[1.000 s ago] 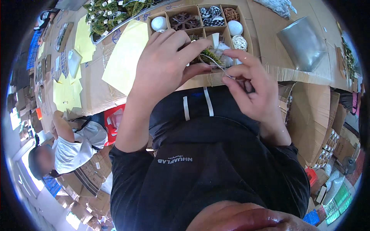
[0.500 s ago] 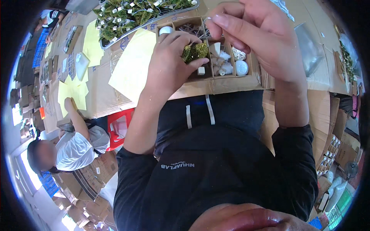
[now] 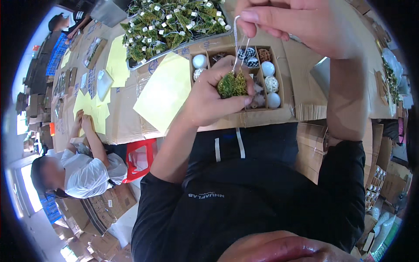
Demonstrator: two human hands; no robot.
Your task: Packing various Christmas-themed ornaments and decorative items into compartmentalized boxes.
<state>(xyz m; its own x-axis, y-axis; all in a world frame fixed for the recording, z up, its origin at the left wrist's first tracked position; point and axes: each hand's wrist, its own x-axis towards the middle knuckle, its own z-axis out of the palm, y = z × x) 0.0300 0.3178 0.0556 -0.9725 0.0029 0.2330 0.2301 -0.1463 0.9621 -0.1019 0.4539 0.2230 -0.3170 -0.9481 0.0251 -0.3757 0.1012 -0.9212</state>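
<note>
My left hand (image 3: 203, 102) is closed around a small green bottle-brush tree (image 3: 232, 84) above a divided cardboard box (image 3: 279, 114). A silvery cord (image 3: 235, 37) rises from the tree in a loop. Higher up and to the right, my right hand (image 3: 301, 24) pinches the top of that loop between thumb and forefinger. In the box's compartments sit white balls (image 3: 268, 68), a brown woven ball (image 3: 264, 55) and frosted pinecones (image 3: 248, 57). My left hand hides some compartments. The base of the held tree is hidden.
A metal tray (image 3: 229, 29) heaped with similar green trees on white cube bases stands behind. Yellow paper sheets (image 3: 161, 94) lie left of the box on the cardboard-covered table (image 3: 124, 124). At left, a person in white (image 3: 89, 174) works beside a red stool (image 3: 150, 155).
My left hand has moved right with the tree, turning it so more of it shows. The cord now stretches visibly up to my right hand. The view has shifted slightly.
</note>
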